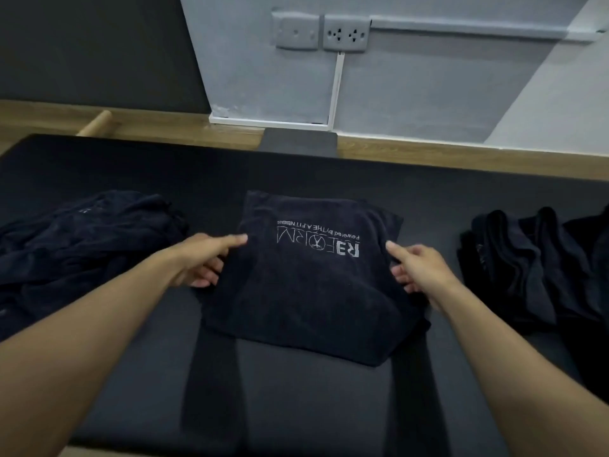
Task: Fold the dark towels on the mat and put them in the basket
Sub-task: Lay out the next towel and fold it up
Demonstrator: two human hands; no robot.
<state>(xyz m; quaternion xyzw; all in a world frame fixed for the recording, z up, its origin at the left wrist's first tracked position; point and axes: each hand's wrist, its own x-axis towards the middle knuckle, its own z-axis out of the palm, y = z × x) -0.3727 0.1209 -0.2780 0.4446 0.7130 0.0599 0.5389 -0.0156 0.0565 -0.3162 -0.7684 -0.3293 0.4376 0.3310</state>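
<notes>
A folded dark towel (306, 285) with white lettering lies in the middle of the black mat (296, 407). My left hand (204, 258) holds its left edge, index finger stretched along the top and the other fingers curled under the cloth. My right hand (418, 268) holds the right edge the same way. A loose heap of dark towels (75, 242) lies at the left. Several folded dark towels (527, 268) stand packed together at the right; no basket wall can be made out around them.
Beyond the mat runs a strip of wooden floor (428, 153) and a grey wall with two sockets (321, 33). A wooden rod (94, 123) lies at the far left. A small dark pad (298, 141) juts out behind the mat.
</notes>
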